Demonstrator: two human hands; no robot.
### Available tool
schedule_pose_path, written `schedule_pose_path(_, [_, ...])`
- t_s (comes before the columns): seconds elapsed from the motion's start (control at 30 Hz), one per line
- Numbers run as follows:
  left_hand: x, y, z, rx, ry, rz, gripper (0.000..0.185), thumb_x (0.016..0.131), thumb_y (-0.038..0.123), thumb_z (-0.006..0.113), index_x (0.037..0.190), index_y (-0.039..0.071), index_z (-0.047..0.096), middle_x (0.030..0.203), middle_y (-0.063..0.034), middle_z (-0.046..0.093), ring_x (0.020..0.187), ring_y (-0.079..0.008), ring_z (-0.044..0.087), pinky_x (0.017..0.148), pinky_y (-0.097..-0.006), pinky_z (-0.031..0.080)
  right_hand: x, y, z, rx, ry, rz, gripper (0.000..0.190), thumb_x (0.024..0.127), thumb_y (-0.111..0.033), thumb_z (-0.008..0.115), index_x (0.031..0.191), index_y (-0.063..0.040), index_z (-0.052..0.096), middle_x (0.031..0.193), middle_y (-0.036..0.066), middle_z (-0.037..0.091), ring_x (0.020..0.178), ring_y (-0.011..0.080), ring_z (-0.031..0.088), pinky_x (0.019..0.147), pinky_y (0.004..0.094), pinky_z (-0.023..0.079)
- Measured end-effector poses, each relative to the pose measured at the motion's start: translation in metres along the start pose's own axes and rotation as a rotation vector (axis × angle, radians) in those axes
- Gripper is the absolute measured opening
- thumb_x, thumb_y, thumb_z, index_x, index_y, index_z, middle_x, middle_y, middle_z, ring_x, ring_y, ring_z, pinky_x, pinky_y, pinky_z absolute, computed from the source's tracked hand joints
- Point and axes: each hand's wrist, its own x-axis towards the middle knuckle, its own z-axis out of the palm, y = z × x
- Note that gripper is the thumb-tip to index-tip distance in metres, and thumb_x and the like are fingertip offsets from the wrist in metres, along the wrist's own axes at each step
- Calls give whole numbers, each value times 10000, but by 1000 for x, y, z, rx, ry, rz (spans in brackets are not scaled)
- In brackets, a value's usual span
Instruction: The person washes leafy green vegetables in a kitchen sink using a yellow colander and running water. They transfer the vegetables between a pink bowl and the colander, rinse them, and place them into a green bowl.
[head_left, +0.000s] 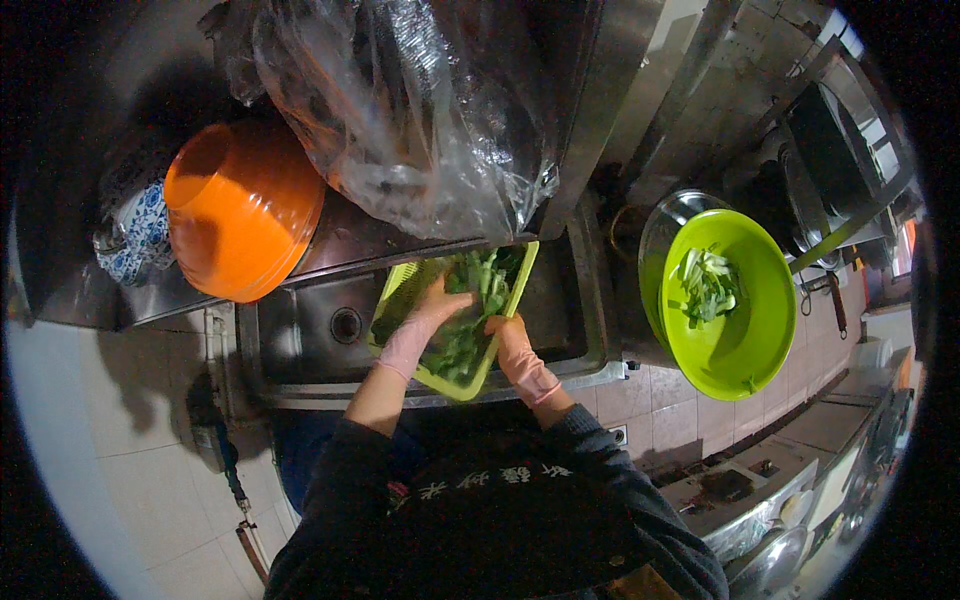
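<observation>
A yellow-green plastic basket (459, 390) sits tilted in the stainless steel sink (300, 319), with leafy greens (487, 281) inside. My left hand (426, 319), in a pinkish thin glove, reaches over the basket's left side into it. Its thumb and fingers are spread beside the greens, and nothing is visibly held between them. On the basket's right rim, my right hand (516, 346), gloved alike, is closed around the edge. Its fingertips are partly hidden. The leaves near the front look blurred.
Left of the sink stands an orange bowl (244, 217) beside a blue-and-white patterned cloth (139, 232). Clear plastic sheeting (420, 127) hangs over the sink's far edge. To the right, a bright green basin (750, 349) holds cut greens (709, 289). The sink drain (346, 325) is exposed.
</observation>
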Motion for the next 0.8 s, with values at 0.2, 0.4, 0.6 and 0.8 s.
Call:
schedule_pose_path(0.2, [-8,32,-39,-148,129,3,563,608,213,801,1107,22,623,1032,-139,663,919,-252,629,844,-358,477,-16,-22,-9,-19,-32,147,125,680,-92,562,767,-2,571,745,52,522,694,214,514,626,319,415])
schedule_pose_path(0.4, [-13,29,-45,-224,82,147,585,669,32,780,1216,39,574,1073,-50,637,945,-147,588,864,-298,465,-12,-11,-7,209,-54,151,93,676,-66,547,736,-2,578,744,62,518,698,214,514,623,327,424])
schedule_pose_path(0.6, [-25,40,-56,-200,-33,140,594,718,79,773,1274,52,565,1085,-36,649,951,-137,591,882,-274,452,15,27,-19,87,-18,141,109,776,-123,572,789,-16,592,694,57,558,650,188,515,608,314,398])
schedule_pose_path(0.8, [-25,31,-81,-377,46,105,319,857,144,625,1166,63,631,1036,-32,674,892,-130,628,776,-263,481,-3,-1,-16,123,-95,135,92,693,-48,533,742,16,579,726,76,538,693,221,518,623,330,436])
